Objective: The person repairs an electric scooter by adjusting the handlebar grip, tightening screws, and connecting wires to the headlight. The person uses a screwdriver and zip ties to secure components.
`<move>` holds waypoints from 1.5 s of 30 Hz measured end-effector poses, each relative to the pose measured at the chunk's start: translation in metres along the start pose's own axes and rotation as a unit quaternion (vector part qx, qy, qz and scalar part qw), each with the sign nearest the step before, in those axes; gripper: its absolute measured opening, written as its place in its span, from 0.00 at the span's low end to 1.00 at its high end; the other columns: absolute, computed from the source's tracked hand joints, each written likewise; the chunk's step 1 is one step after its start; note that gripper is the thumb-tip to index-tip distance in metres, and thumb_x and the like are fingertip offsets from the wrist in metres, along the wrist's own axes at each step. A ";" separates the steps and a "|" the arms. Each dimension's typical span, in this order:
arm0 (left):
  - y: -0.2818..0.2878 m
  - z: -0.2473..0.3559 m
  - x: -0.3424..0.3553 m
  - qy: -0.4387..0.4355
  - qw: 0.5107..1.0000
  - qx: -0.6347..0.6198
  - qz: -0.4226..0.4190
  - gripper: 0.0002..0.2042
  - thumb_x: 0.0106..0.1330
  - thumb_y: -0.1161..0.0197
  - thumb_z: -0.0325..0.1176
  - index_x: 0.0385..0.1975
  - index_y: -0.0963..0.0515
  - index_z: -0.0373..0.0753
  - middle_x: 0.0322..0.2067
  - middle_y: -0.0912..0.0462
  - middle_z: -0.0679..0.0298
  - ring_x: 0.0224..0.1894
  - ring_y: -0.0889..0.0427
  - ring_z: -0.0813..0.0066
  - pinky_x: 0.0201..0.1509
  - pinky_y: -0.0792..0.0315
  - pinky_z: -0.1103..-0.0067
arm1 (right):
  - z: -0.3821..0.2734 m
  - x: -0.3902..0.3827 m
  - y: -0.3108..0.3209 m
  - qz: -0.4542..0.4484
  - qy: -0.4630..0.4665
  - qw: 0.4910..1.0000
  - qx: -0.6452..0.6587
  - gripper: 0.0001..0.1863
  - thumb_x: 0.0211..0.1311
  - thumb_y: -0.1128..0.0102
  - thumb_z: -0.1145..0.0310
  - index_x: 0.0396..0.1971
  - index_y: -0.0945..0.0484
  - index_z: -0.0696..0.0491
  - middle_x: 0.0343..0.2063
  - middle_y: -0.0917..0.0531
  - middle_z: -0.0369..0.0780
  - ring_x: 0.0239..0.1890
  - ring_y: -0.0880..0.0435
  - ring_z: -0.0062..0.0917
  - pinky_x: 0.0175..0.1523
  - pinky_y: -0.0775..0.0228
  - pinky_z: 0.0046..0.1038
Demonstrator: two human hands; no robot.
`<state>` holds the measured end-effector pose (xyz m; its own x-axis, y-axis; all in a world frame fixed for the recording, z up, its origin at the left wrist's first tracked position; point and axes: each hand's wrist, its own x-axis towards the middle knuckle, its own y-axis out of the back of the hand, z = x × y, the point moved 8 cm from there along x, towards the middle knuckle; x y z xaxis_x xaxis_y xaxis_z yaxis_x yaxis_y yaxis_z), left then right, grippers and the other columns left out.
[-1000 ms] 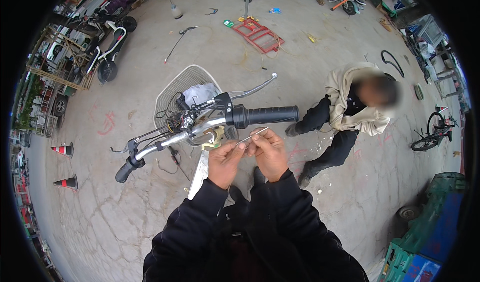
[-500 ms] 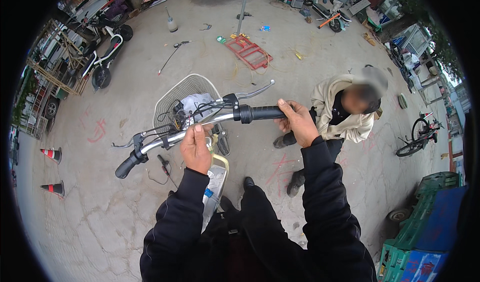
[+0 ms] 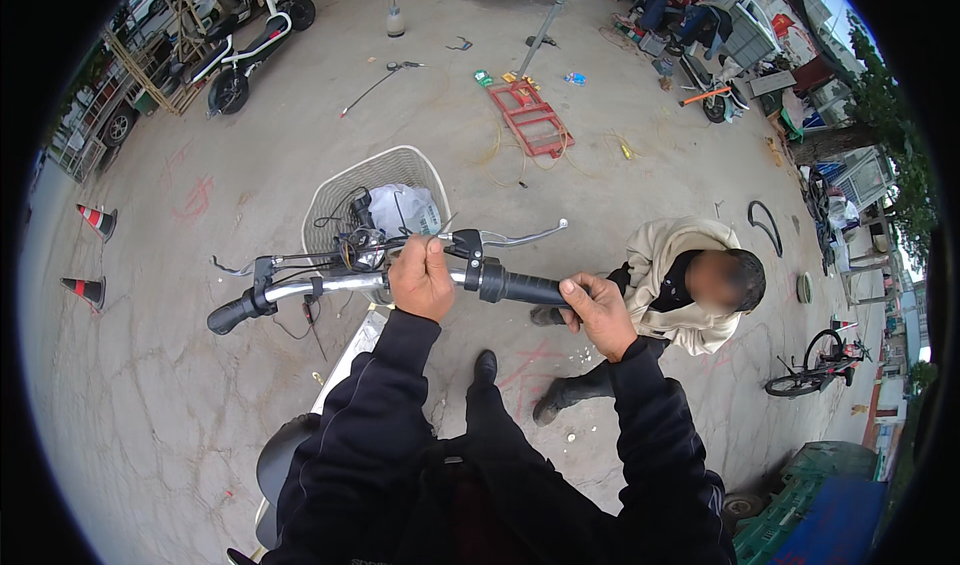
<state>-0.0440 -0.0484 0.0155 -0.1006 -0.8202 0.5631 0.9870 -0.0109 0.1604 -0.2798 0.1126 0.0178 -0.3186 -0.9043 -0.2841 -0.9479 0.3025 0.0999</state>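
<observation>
Co-worker (image 3: pixel 680 265) sat or crouched close beyond the right end of the bar, so I flagged a sudden swing as the main hazard: it could have caught them. Handlebar (image 3: pixel 345 283) ran crosswise in mid-frame, under both hands. I judged it might turn if they pushed unevenly, since neither was at its left end. Basket (image 3: pixel 335 190) sat ahead, plastic bag (image 3: pixel 405 210) inside, loose cables (image 3: pixel 352 255) at its near edge; a turning bar could have tugged or snagged those. Left hand (image 3: pixel 421 280) lay over the bar inboard of the grip; couldn't tell how far its fingers closed, or on what. Right hand (image 3: pixel 600 315) pinched the outer end of the right grip (image 3: pixel 530 288), thumb on top; so short a hold might slip, I thought. Brake lever (image 3: pixel 525 237) stuck out forward, easy to knock. Thin sliver (image 3: pixel 447 226) showed beside the left hand; if loose, it could drop.
</observation>
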 end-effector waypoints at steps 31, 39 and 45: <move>0.009 0.010 -0.003 -0.078 0.995 0.026 0.060 0.08 0.70 0.33 0.30 0.30 0.24 0.38 0.24 0.25 0.62 0.18 0.25 0.58 0.21 0.31 0.67 | -0.078 0.044 -0.115 -0.231 0.170 0.792 -0.539 0.27 0.66 0.31 0.48 0.42 0.25 0.59 0.24 0.17 0.49 0.27 0.15 0.50 0.30 0.26 0.44; 0.009 0.007 -0.005 -0.090 0.992 0.041 0.079 0.10 0.69 0.32 0.32 0.28 0.25 0.40 0.23 0.26 0.63 0.17 0.25 0.59 0.20 0.31 0.67 | -0.072 0.056 -0.115 -0.314 0.108 0.828 -0.452 0.27 0.69 0.32 0.49 0.48 0.24 0.60 0.25 0.16 0.50 0.27 0.15 0.51 0.31 0.26 0.42; 0.008 0.007 -0.005 -0.080 0.994 0.036 0.062 0.09 0.69 0.32 0.32 0.28 0.25 0.40 0.24 0.26 0.62 0.18 0.24 0.60 0.20 0.31 0.68 | -0.069 0.050 -0.106 -0.277 0.113 0.802 -0.517 0.29 0.71 0.33 0.51 0.54 0.26 0.62 0.27 0.17 0.51 0.32 0.14 0.52 0.37 0.24 0.40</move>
<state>-0.0362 -0.0406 0.0196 -0.0026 -0.7110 0.7032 0.9821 0.1308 0.1358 -0.1950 0.0148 0.0588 0.2708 -0.8804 -0.3893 -0.3954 -0.4704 0.7889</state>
